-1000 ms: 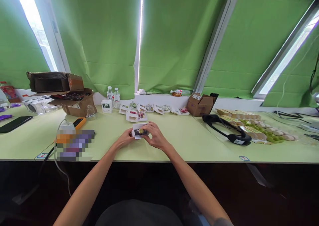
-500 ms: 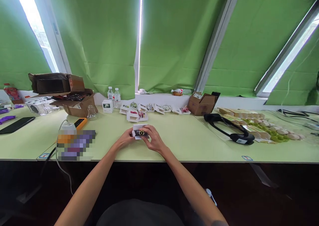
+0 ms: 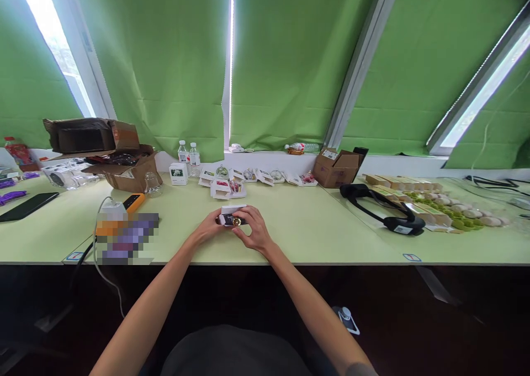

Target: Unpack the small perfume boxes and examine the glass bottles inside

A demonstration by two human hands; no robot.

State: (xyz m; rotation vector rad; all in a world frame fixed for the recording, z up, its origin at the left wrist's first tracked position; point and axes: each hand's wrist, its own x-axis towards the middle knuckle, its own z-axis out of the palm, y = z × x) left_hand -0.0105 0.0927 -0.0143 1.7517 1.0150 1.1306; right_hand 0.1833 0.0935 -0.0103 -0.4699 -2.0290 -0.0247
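My left hand grips the left end of a small white box above the front part of the table. At its right end my right hand has fingers curled over the top and the thumb below. The box's top flap stands up, and inside its open side sits a dark item with a shiny gold round piece. What kind of item it is I cannot make out. The fingers hide both ends of the box.
Behind the hands stand several opened small white boxes with ornaments. Cardboard boxes and a glass vessel are at left, nearer an orange device. To the right lie a black headset and egg trays.
The dark item's gold piece now faces me more plainly, and the white panel below it shows less. Both hands keep hold of the box. The view has shifted slightly.
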